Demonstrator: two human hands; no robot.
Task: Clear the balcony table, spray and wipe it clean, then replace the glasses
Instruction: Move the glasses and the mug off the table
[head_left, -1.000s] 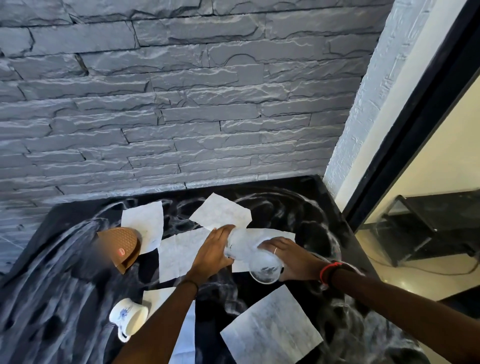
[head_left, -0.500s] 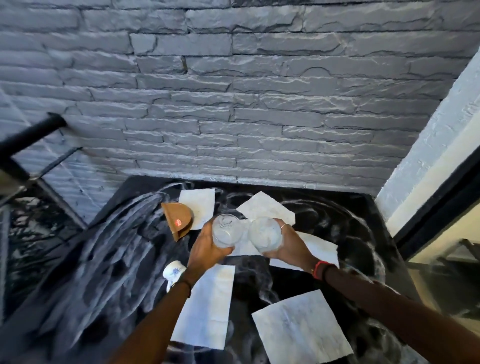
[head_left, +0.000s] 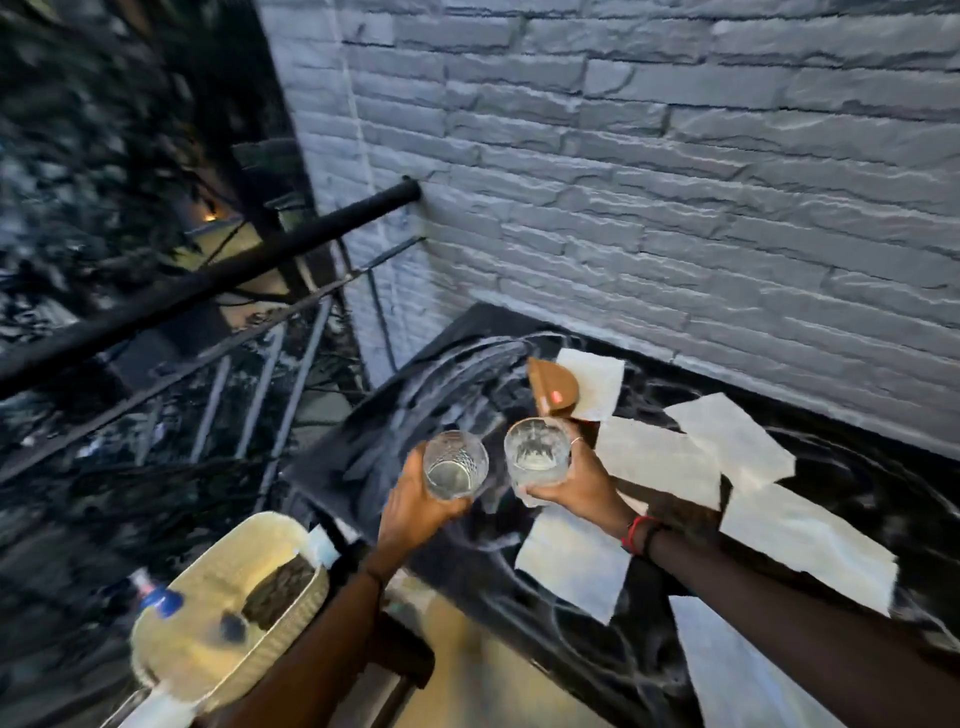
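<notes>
Two clear, cut-patterned tumblers face mouth-up toward the camera. The left grip (head_left: 415, 512) curls round the left glass (head_left: 456, 464) and the right grip (head_left: 576, 483) round the right glass (head_left: 536, 452), both held above the desk (head_left: 358, 441) near its left edge. A railing (head_left: 208, 280) stands close beyond that edge and a woven tray (head_left: 223, 608) sits below it. Both glasses have moved left off the napkins (head_left: 657, 462) in the last half second.

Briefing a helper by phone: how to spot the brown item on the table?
Start at the black marbled table under the grey brick wall. Beyond the two held glasses, it overlaps a white paper sheet: the only brown, half-round thing, red-marked.
</notes>
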